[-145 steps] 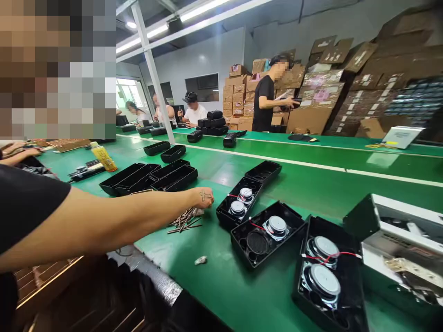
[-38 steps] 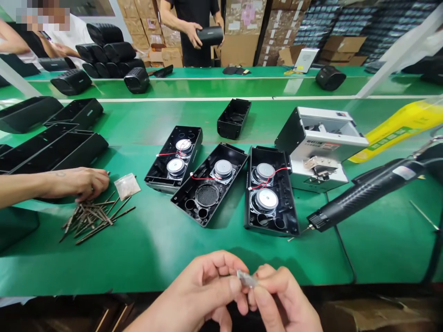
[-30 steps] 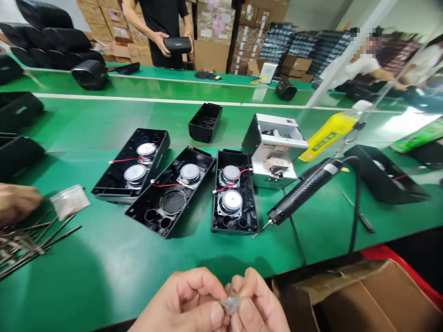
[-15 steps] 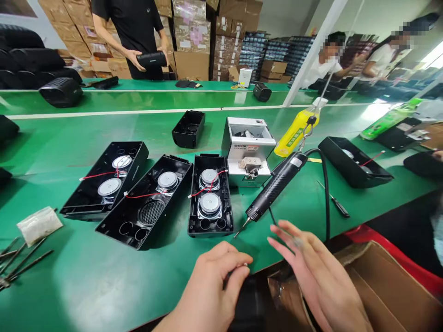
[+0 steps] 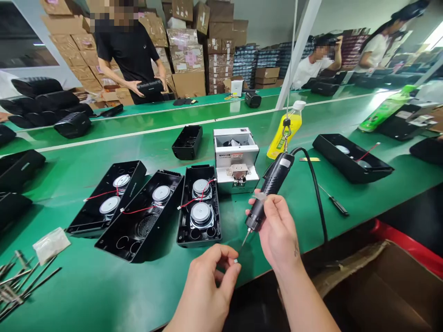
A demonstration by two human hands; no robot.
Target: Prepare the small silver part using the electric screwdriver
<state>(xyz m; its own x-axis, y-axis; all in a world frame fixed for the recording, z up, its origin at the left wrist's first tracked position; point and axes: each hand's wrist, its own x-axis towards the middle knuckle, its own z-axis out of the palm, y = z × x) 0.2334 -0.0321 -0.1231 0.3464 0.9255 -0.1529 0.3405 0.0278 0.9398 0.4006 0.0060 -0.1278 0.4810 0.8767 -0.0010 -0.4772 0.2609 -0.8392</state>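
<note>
Right hand (image 5: 277,230) grip wraps electric screwdriver (image 5: 268,191), tip tilted down; left hand (image 5: 211,276) pinches small screw (image 5: 236,261).

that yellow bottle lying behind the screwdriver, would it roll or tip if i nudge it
The yellow bottle already lies on its side, so tipping seems unlikely. Its rounded body would probably roll across the smooth green table. It looks like plastic, so probably not fragile.

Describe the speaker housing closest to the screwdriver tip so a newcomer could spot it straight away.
On the green belt, three open black housings lie side by side left of the white screw feeder. Take the rightmost housing, right next to the feeder. It lies straightest, and the electric screwdriver in the right hand points down beside it.
</note>
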